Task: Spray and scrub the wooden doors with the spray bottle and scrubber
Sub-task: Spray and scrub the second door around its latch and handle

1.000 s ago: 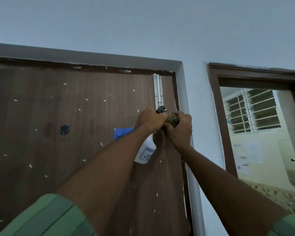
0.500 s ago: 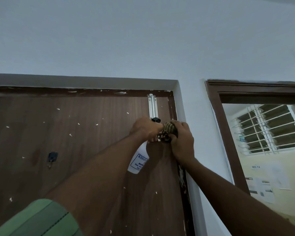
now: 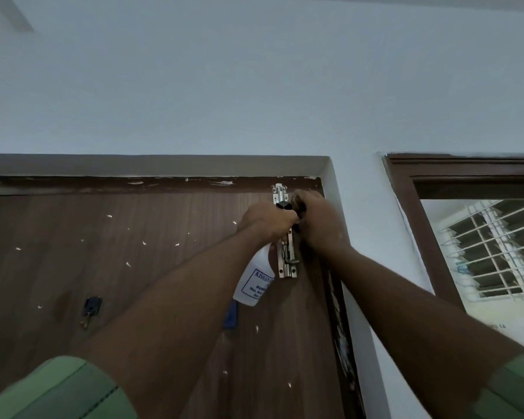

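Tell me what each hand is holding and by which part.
The left hand grips the spray bottle by its black head. The right hand holds the scrubber, mostly hidden under its fingers.

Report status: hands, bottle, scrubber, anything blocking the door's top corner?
Left hand grips white plastic spray bottle, hanging down. Right hand presses scrubber, mostly hidden, on brown wooden door. Silver metal latch bolt between both hands.
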Available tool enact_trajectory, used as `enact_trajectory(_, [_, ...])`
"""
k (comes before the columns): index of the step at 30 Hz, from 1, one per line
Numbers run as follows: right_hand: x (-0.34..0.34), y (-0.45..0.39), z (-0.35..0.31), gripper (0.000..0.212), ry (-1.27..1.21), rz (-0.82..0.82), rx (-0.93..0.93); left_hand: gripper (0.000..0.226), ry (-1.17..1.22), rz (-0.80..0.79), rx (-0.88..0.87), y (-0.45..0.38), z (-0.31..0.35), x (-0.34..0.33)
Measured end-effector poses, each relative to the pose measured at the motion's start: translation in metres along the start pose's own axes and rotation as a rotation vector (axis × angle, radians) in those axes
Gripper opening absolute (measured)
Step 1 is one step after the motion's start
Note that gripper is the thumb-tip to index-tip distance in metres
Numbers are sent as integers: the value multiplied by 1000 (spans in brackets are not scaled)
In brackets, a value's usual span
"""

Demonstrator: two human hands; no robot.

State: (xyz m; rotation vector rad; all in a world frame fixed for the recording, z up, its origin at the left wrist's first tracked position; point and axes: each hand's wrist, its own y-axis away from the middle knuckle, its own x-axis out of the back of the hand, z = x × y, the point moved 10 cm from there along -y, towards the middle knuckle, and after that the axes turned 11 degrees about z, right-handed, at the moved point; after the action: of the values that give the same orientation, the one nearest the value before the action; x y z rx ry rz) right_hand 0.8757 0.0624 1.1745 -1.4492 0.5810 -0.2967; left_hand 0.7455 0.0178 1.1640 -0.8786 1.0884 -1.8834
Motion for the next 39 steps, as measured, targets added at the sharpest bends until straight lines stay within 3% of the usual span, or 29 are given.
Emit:
enact_trajectory(3, [8,34,-2,33,-52,89,-36,27,31,-6,-12,-6,-7,0])
enact_trajectory(6, [11,79,-7,48,-22,88,78,23,27,-19,-27,-9,-13,-3])
enact_trajectory(10, [-2,2,-2,36,57,-21,78,25,18,-18,-19,-17,-11,-7])
enact_trajectory(13, [-6,-41,-2,34,-16,1,-5,20,22,-1,-43,-23,-3,-7])
enact_trajectory(16, [-2,-1,-4,30,-16,66,9,20,-11,15,-68,-22,0,-2])
enact_trajectory(19, [7,57,-4,49,-24,71,108,20,-12,-8,-73,-19,1,-6])
enact_trajectory(24, [-6,-11,1,36,13,-20,82,19,-45,20,-68,-18,1,-6])
enact_trajectory(28, [-4,-6,-2,37,-58,85,-34,23,-51,9,-61,-15,-6,3])
enact_trajectory(34, [9,71,7,64,-35,81,82,28,-88,-20,-43,-1,-27,20])
enact_trajectory(39, [5,11,6,31,-33,-107,-15,26,-99,17,6,7,-36,40])
